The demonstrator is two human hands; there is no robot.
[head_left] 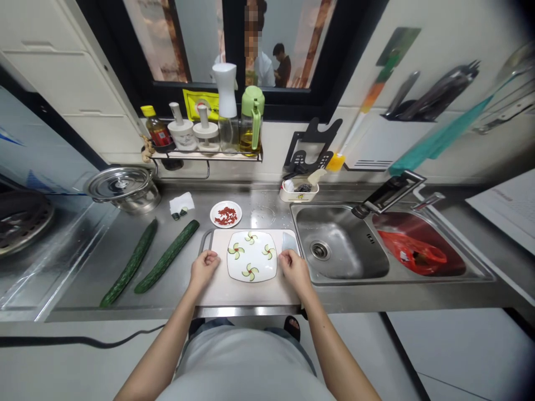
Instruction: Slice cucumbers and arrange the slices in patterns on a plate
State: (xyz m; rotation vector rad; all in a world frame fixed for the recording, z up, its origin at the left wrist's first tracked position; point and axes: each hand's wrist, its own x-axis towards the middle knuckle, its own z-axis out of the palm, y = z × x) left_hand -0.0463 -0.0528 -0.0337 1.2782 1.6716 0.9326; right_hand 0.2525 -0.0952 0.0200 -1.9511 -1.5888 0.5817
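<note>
A white plate with rounded corners lies on a pale cutting board. It carries several pinwheels of thin green-edged slices with red centres. My left hand is curled closed over the board's left side, a little apart from the plate and seemingly holding nothing. At the plate's right edge, my right hand has its fingers bent together; whether anything is in them is hidden. Just beyond that hand is a flat bluish blade-like piece. Behind the board sits a small white dish of red bits, probably goji berries.
Two cucumbers lie left of the board, near cut green pieces on white paper. A lidded steel pot stands back left. To the right is a sink with a faucet and red bag. Bottles line a shelf.
</note>
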